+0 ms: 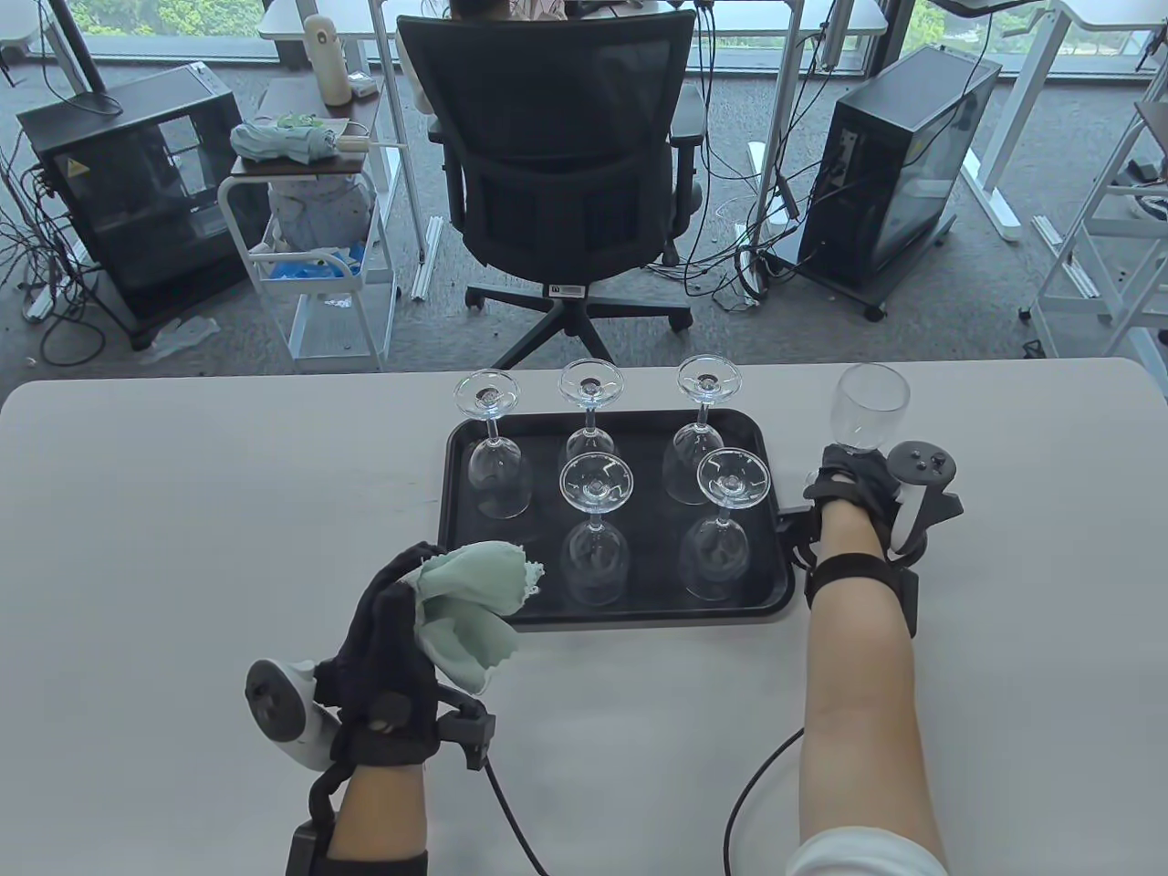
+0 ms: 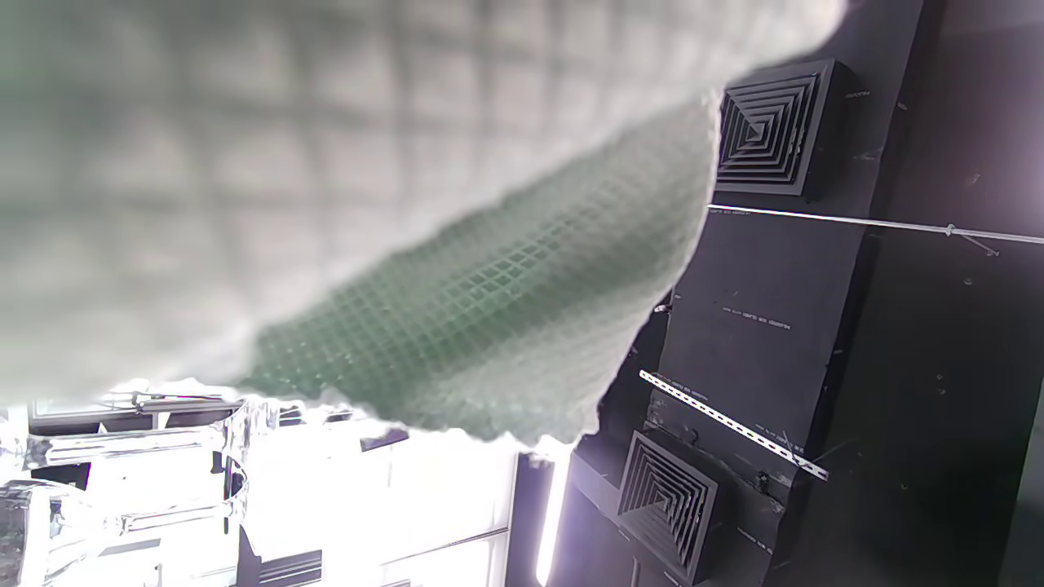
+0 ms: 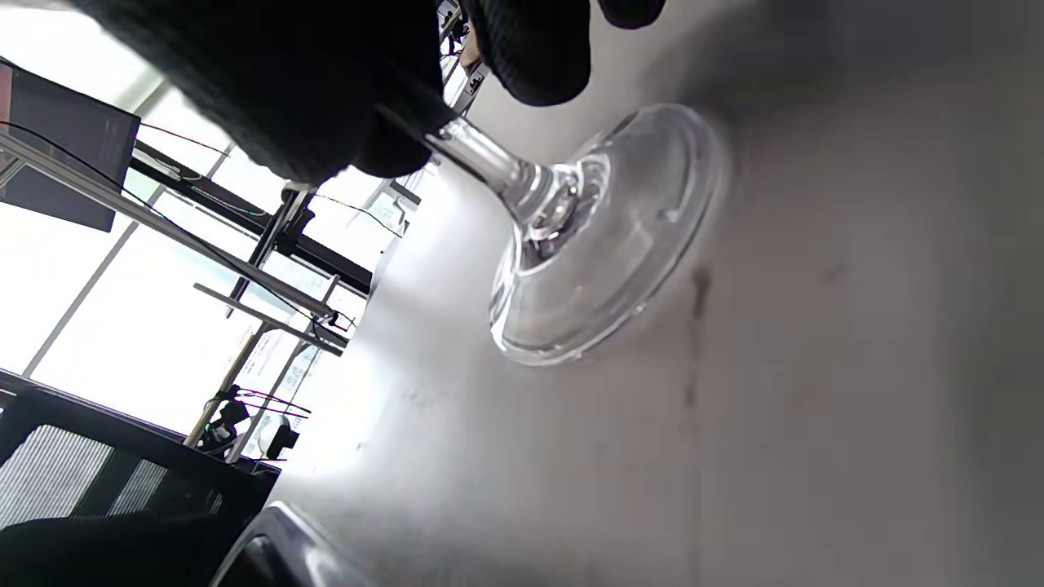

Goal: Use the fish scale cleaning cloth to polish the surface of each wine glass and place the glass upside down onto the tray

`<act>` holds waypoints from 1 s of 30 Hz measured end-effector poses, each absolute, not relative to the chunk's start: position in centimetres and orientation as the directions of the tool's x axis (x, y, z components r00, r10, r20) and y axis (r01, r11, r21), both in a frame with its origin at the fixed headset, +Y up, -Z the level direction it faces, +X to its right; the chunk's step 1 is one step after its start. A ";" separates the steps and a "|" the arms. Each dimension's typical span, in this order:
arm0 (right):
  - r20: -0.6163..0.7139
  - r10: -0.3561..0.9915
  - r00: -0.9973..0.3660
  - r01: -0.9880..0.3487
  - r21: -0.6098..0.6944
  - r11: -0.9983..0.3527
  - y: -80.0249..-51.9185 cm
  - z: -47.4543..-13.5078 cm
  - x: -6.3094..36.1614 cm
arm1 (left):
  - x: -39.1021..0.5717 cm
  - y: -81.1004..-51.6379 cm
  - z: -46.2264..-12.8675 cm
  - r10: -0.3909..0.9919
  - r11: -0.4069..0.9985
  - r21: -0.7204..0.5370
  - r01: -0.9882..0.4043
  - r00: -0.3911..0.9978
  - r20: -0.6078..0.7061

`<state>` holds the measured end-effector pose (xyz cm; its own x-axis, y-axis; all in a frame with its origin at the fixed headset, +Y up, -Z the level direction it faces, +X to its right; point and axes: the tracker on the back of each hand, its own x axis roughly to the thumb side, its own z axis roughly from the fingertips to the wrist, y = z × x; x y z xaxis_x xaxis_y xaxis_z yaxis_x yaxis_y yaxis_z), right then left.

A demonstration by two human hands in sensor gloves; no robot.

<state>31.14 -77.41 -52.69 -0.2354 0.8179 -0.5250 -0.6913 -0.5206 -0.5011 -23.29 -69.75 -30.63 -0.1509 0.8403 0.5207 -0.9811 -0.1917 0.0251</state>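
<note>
Fingers (image 3: 530, 57) of the right hand (image 1: 853, 484) pinch the upright glass (image 1: 871, 406) stem; left hand (image 1: 388, 639) grips cloth (image 1: 470, 602).

The white table (image 1: 182, 511) carries a black tray (image 1: 474, 438) near its far edge. One upright wine glass (image 1: 871, 406) stands just right of the tray.

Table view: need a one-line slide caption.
Five glasses sit upside down on the black tray; the right hand grips the upright sixth glass beside it, and the left hand holds the green cloth.
</note>
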 end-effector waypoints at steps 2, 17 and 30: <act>-0.463 0.861 -0.211 -0.714 -0.529 -0.459 -77.4 -51.8 31.9 | -23.3 -69.9 -30.7 0.844 -0.185 0.032 -0.982 -0.142 0.517; 0.299 0.370 -0.880 -0.475 -0.521 -0.709 -68.9 -36.4 32.0 | -21.0 -70.9 -31.3 0.862 -0.172 -0.028 -0.985 -0.164 0.480; 0.322 -0.075 -0.944 -0.104 -0.503 -0.858 -68.1 -27.8 14.8 | -18.5 -70.1 -30.5 0.849 -0.117 -0.082 -0.990 -0.142 0.509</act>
